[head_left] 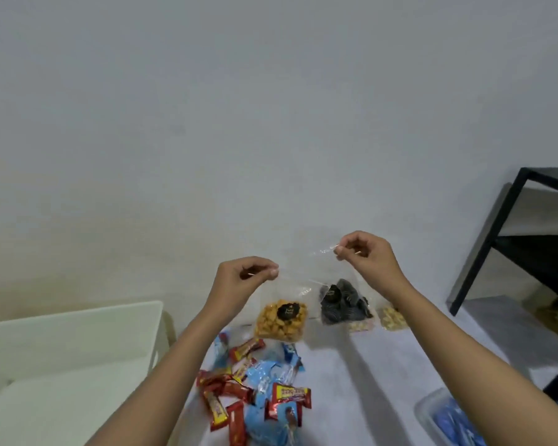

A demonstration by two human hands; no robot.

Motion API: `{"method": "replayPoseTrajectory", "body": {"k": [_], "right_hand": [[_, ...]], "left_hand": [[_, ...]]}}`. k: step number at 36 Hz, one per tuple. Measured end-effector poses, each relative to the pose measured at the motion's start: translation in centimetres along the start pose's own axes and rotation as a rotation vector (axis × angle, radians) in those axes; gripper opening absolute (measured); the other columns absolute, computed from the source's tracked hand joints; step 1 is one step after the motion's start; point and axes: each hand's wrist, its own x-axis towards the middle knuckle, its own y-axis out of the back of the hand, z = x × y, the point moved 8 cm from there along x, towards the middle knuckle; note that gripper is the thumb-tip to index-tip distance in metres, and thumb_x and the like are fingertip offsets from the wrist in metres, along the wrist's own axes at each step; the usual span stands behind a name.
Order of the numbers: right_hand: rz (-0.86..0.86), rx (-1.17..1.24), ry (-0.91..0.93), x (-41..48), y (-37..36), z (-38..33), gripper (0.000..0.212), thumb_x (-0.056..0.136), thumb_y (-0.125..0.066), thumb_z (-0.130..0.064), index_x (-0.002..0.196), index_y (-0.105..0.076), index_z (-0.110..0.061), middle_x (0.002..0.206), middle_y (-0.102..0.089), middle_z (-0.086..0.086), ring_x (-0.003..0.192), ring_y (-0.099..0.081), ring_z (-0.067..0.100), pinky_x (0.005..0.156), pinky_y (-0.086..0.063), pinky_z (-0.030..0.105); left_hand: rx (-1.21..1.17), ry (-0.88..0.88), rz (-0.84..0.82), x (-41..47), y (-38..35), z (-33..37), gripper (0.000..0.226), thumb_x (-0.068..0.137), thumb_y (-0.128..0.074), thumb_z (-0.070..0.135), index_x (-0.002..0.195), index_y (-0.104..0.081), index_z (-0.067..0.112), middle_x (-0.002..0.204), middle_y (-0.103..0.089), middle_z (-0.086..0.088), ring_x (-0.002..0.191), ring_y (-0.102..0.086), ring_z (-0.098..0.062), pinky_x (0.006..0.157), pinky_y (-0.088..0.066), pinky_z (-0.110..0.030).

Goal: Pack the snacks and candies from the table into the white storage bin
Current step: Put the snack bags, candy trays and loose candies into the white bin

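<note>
My left hand (245, 278) and my right hand (364, 254) pinch the two top corners of a clear plastic bag (303, 281) and hold it up above the table. Seen through and below the bag, a pouch of orange snacks (281, 320) and a pouch of dark snacks (343, 304) lie on the grey table (368, 381). Two small pale snack packs (392, 318) lie to their right. A heap of red and blue wrapped candies (258, 387) is near the front. The white storage bin (78, 355) stands at the left, its inside bare where visible.
A clear container with blue contents (445, 420) sits at the bottom right corner. A black metal shelf frame (496, 239) stands to the right against the plain wall.
</note>
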Motion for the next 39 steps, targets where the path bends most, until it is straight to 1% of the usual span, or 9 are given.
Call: {"method": "replayPoseTrajectory", "body": {"k": [5, 10, 14, 18, 24, 26, 28, 34, 39], "right_hand": [[-0.064, 0.115, 0.082, 0.3, -9.6, -6.6, 0.012, 0.081, -0.067, -0.001, 0.087, -0.067, -0.011, 0.076, -0.063, 0.012, 0.063, -0.064, 0.007, 0.062, -0.048, 0.013], [-0.177, 0.187, 0.11, -0.3, -20.0, -10.7, 0.012, 0.083, -0.066, -0.003, 0.082, -0.064, -0.016, 0.074, -0.065, 0.006, 0.065, -0.066, 0.01, 0.058, -0.051, 0.02], [-0.237, 0.278, 0.138, -0.9, -27.0, -13.1, 0.014, 0.087, -0.061, -0.004, 0.08, -0.062, -0.016, 0.074, -0.067, 0.005, 0.065, -0.067, 0.01, 0.06, -0.052, 0.02], [-0.301, 0.348, 0.097, -1.7, -32.8, -13.1, 0.016, 0.088, -0.058, -0.001, 0.08, -0.059, -0.015, 0.075, -0.066, 0.006, 0.065, -0.067, 0.009, 0.061, -0.054, 0.021], [-0.448, 0.141, 0.024, -2.9, -38.8, -8.4, 0.015, 0.085, -0.061, 0.0, 0.077, -0.058, -0.012, 0.072, -0.066, 0.007, 0.067, -0.065, 0.014, 0.063, -0.053, 0.024], [-0.49, 0.024, 0.013, -3.3, -39.7, -6.2, 0.017, 0.085, -0.059, 0.001, 0.075, -0.057, -0.012, 0.071, -0.066, 0.004, 0.063, -0.062, 0.005, 0.059, -0.05, 0.017], [-0.501, -0.077, 0.002, -3.4, -39.9, -4.1, 0.02, 0.086, -0.059, -0.001, 0.072, -0.058, -0.015, 0.071, -0.065, 0.002, 0.061, -0.057, 0.001, 0.058, -0.045, 0.016], [-0.489, -0.265, 0.042, -3.3, -40.1, -0.4, 0.016, 0.086, -0.062, -0.008, 0.074, -0.062, -0.018, 0.078, -0.056, -0.004, 0.07, -0.05, 0.004, 0.067, -0.037, 0.017], [-0.5, -0.33, 0.073, -2.6, -41.3, 0.4, 0.012, 0.087, -0.059, -0.008, 0.078, -0.068, -0.011, 0.082, -0.054, 0.0, 0.078, -0.051, 0.014, 0.075, -0.041, 0.028]], "left_hand": [[0.021, -0.057, 0.138, -2.9, 11.5, 2.0, 0.01, 0.076, -0.072, 0.006, 0.079, -0.074, 0.016, 0.072, -0.073, 0.004, 0.073, -0.069, -0.012, 0.072, -0.053, -0.018], [0.009, -0.032, 0.287, -6.4, 21.6, 2.2, 0.011, 0.08, -0.068, 0.003, 0.079, -0.072, 0.013, 0.071, -0.071, 0.0, 0.074, -0.067, -0.017, 0.071, -0.053, -0.02], [-0.024, 0.025, 0.419, -9.6, 27.9, 1.2, 0.012, 0.084, -0.063, 0.001, 0.079, -0.067, 0.011, 0.067, -0.068, 0.002, 0.07, -0.064, -0.014, 0.071, -0.054, -0.02], [-0.022, 0.098, 0.456, -12.3, 31.9, -1.2, 0.005, 0.085, -0.061, -0.002, 0.085, -0.064, 0.002, 0.073, -0.064, -0.01, 0.064, -0.064, -0.009, 0.067, -0.051, -0.016], [0.004, 0.228, 0.444, -13.9, 34.0, -6.6, 0.01, 0.082, -0.065, -0.001, 0.091, -0.065, -0.006, 0.077, -0.067, -0.014, 0.068, -0.067, -0.008, 0.07, -0.052, -0.015], [-0.003, 0.279, 0.408, -14.1, 33.4, -8.8, 0.009, 0.08, -0.067, 0.0, 0.088, -0.066, -0.004, 0.078, -0.068, -0.015, 0.071, -0.068, -0.01, 0.074, -0.053, -0.016], [-0.006, 0.325, 0.366, -14.1, 32.4, -11.0, 0.008, 0.08, -0.068, 0.002, 0.087, -0.067, -0.002, 0.08, -0.069, -0.016, 0.074, -0.069, -0.012, 0.076, -0.053, -0.018], [-0.088, 0.428, 0.349, -13.4, 29.3, -16.6, 0.008, 0.081, -0.067, 0.001, 0.088, -0.067, -0.002, 0.079, -0.068, -0.015, 0.075, -0.069, -0.012, 0.076, -0.052, -0.018], [-0.169, 0.488, 0.411, -12.7, 28.8, -19.3, 0.007, 0.081, -0.065, -0.002, 0.084, -0.067, 0.004, 0.081, -0.068, -0.011, 0.072, -0.066, -0.01, 0.068, -0.05, -0.013]]}}
